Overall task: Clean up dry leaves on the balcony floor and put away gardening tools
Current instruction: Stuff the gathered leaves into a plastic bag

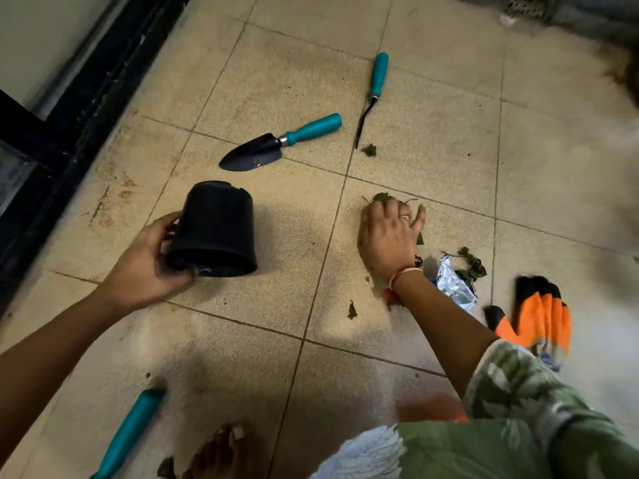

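Beige tiled balcony floor (432,126), seen from above; a black door frame (69,108) runs along the left edge. Left hand (148,267): grips a black pot (216,229) by its rim, thumb on the outer wall, the pot lying on its side on the floor with its base pointing away. Right hand (387,236): palm down on the floor right of the pot, fingers curled over a clump of leaves (380,197) that pokes out past the fingertips. More leaf scraps (472,266) lie just right of the wrist beside a crumpled foil wrapper (453,285). A trowel (266,148) and a narrow tool (371,95), both teal-handled, lie beyond the pot, apart from each other. A third teal handle (129,433) lies at lower left, near a bare foot (221,454). An orange-and-black glove (543,316) lies at right.
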`<state>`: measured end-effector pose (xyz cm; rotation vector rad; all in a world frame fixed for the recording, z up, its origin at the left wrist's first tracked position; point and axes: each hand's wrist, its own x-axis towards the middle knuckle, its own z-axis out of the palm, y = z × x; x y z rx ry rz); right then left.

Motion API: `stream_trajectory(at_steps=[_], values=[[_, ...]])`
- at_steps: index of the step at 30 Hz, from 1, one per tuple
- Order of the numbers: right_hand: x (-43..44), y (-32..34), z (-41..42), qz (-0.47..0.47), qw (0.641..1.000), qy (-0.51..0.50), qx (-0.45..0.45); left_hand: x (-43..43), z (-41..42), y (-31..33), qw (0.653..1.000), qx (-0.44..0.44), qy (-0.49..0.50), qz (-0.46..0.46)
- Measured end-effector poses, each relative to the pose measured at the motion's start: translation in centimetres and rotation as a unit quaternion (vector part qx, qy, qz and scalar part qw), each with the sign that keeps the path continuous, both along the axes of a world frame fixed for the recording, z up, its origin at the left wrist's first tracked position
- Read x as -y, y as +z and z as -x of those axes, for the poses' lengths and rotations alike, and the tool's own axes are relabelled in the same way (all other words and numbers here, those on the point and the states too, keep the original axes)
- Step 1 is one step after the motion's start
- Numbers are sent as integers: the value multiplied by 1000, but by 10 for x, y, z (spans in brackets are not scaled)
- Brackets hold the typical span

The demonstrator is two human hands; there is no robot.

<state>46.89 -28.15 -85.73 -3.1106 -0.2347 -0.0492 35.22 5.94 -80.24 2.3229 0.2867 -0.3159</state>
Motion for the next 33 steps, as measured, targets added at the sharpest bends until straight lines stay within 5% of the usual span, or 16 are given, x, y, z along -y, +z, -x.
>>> stream_trajectory(at_steps=[5,10,13,18,21,25,33], values=[[21,5,-39,-91,991,-89,-44,-41,3,3,989,67,-57,-118],[25,-1,-36,-110,987,79,-91,-25,-24,26,964,236,15,-124],[35,9,3,-124,982,107,-100,59,-44,60,934,340,-57,-90],[77,34,54,-193,974,1,-116,166,-54,32,971,142,-192,15],[109,53,59,-322,933,-148,-63,192,-57,-15,914,54,-394,-87],[151,52,45,-375,902,-206,54,209,-65,-54,857,51,-489,-154],[173,28,66,-376,884,-276,-40,239,-77,-71,848,96,-481,-200]])
